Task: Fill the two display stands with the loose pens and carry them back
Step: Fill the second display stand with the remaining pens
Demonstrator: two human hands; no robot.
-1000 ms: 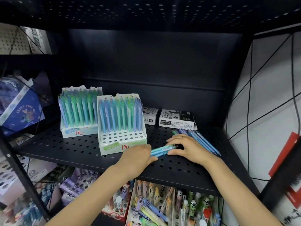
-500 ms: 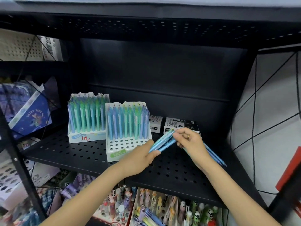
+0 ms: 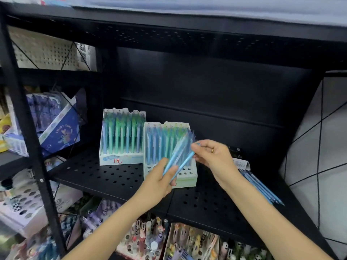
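Gripping a small bundle of light-blue pens (image 3: 178, 160) above a black perforated metal shelf (image 3: 105, 175), a person works with both bare hands in the head view. The left hand (image 3: 157, 182) curls round the lower ends of the slim, smooth plastic barrels, which slant up to the right; the right hand (image 3: 214, 154), a gold ring (image 3: 212, 150) on one finger, pinches their upper ends between thumb and fingertips.

Just behind the bundle stands the near display stand (image 3: 185, 177), a white stepped cardboard block with round holes. Its back rows are packed with upright blue and green pens, while the front rows of holes stand open. The far display stand (image 3: 120, 158), to the left and farther back, touches or nearly touches the first; it appears full and bears a red handwritten price mark on its front lip.

More loose pens (image 3: 261, 186) lie flat in a fan on the right part of the shelf, their tips reaching close to the front edge, well apart from the stands. Behind the right hand, a black-and-white box (image 3: 240, 162) is partly hidden.

Open shelf surface stretches in front of the far stand, bounded on the left by a black metal upright (image 3: 28, 117). Motion blur softens the bundle. Below the shelf edge, trays of novelty pens (image 3: 187, 241) crowd the lower tier.
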